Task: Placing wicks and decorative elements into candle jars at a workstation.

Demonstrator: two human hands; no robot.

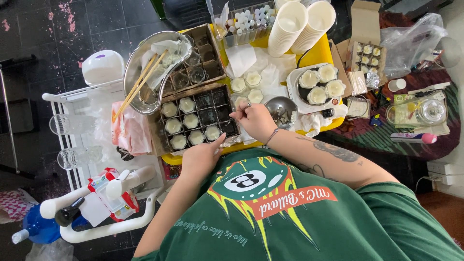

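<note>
Item one: my left hand (202,155), fingers loosely curled and holding nothing, its fingertips resting against the near edge of the divided cardboard tray (195,118). The tray sits on the yellow surface (325,52) straight ahead of me; I count white candles in small glass cups (190,121) in several cells, the rest dark.

Item two: my right hand (254,119), ringed, fingertips pinched together at the tray's right corner; I cannot tell whether anything is between them.

Item three: steel kidney dish (154,70) with wooden chopsticks (139,83), left of the tray.

Item four: stacked white paper cups (300,26), far right; small metal bowl (282,110) just beside the right hand.
</note>
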